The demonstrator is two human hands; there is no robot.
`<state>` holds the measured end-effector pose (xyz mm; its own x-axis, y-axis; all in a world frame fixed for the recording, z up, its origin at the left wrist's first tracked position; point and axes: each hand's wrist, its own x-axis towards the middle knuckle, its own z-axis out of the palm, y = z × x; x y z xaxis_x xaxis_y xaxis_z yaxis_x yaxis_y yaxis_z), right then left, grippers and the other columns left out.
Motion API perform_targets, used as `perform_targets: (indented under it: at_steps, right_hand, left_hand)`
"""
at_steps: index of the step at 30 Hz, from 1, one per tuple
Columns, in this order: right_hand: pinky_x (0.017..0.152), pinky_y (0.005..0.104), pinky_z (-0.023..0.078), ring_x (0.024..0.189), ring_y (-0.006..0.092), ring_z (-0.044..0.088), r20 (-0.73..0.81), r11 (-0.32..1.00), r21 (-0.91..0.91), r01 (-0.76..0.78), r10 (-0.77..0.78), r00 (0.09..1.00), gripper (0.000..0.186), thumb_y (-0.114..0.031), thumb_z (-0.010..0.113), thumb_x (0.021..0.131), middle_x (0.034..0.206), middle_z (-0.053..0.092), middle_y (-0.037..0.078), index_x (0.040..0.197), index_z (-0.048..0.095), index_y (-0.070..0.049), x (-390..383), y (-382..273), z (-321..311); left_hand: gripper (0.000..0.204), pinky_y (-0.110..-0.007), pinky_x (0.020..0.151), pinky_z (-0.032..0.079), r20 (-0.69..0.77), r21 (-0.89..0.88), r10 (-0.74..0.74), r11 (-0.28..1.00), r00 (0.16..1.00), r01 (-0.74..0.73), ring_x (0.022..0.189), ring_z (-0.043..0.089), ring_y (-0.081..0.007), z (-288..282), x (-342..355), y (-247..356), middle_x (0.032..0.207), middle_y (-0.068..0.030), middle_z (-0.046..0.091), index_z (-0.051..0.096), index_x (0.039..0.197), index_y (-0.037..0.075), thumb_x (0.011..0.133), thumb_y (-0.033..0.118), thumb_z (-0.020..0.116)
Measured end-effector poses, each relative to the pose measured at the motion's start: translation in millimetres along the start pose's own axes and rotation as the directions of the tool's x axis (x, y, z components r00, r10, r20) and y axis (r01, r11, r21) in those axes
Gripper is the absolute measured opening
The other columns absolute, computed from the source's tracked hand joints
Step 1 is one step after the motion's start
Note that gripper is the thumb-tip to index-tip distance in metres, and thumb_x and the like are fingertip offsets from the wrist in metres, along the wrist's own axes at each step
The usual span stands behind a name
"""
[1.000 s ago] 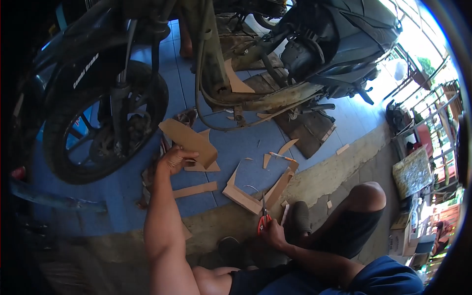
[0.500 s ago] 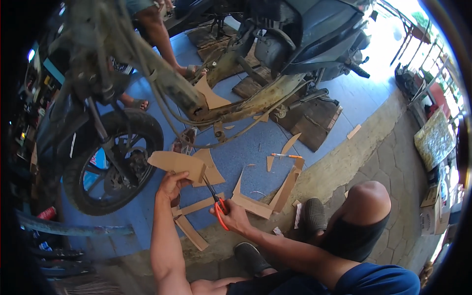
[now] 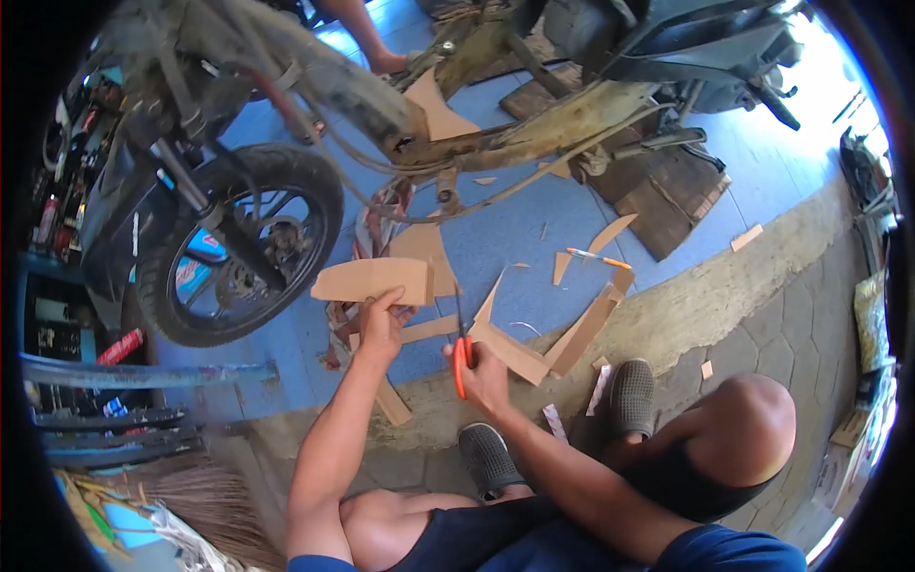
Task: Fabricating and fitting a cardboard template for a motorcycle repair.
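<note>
Between the thumb and fingers of my left hand [image 3: 384,324] is a flat piece of cardboard [image 3: 367,281] with one rounded end and a folded strip at its right. My right hand [image 3: 488,377] is closed round the orange handles of a pair of scissors [image 3: 463,353]. Their dark blades point up and away, just right of the cardboard and apart from it. Beneath and beyond lie a curved cardboard offcut [image 3: 424,243] and a long strip [image 3: 429,331]. To the right rests a cut cardboard frame [image 3: 515,353], with an orange-and-white pen [image 3: 598,258] at its far end.
A stripped motorcycle frame [image 3: 362,110] stands across the far side, its front wheel [image 3: 319,214] at left. Wooden boards [image 3: 667,195] lie beneath it. Another person's leg [image 3: 367,33] shows behind. A broom [image 3: 205,491] is at lower left, a red can [image 3: 120,346] beyond it.
The scissor blades have come away from the cardboard's right edge and now point more straight ahead. The cardboard has turned to lie more level. The whole view has shifted.
</note>
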<state>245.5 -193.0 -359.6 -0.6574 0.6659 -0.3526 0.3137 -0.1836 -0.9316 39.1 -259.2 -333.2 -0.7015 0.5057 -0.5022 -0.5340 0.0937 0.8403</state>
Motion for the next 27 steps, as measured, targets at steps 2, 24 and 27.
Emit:
perform_targets:
  at_steps: [2, 24, 27]
  right_hand:
    - [0.066, 0.0457, 0.051, 0.067, 0.0352, 0.063, -0.109, 0.871, -0.478, 0.117, -0.192, 0.975, 0.054, -0.049, 0.069, 0.083, 0.077, 0.064, 0.019, 0.092, 0.061, 0.003, 6.4, 13.6, -10.0]
    - [0.075, 0.0434, 0.055, 0.084, 0.0339, 0.065, -0.057, 0.642, -0.766, 0.037, -0.124, 0.991, 0.032, -0.024, 0.065, 0.086, 0.095, 0.064, 0.019, 0.102, 0.058, 0.003, 171.8, 27.4, 33.5]
    - [0.068, 0.0379, 0.054, 0.073, 0.0262, 0.062, 0.059, 0.981, -0.175, -0.081, 0.093, 0.994, 0.025, -0.022, 0.065, 0.089, 0.083, 0.062, 0.013, 0.098, 0.060, 0.001, 179.0, -11.9, 53.1]
  left_hand:
    - [0.030, -0.043, 0.084, 0.049, -0.136, -0.152, -0.002, 0.988, 0.991, -0.019, 0.098, 0.063, -0.0199, -11.3, 0.1, -11.8, 0.104, -0.0051, 0.065, 0.059, 0.111, 0.011, 0.081, 0.009, 0.065]
    - [0.033, -0.036, 0.096, 0.041, 0.077, -0.227, -0.030, 0.973, 0.997, 0.047, 0.106, 0.059, -0.0197, -55.9, 38.5, -43.7, 0.110, -0.0049, 0.064, 0.059, 0.111, 0.004, 0.079, 0.011, 0.059]
    - [0.034, -0.036, 0.096, 0.041, -0.012, -0.320, -0.042, 0.947, 0.999, 0.036, 0.107, 0.058, -0.0198, -98.9, 36.8, -30.3, 0.112, -0.0047, 0.063, 0.058, 0.112, 0.004, 0.079, 0.012, 0.060]
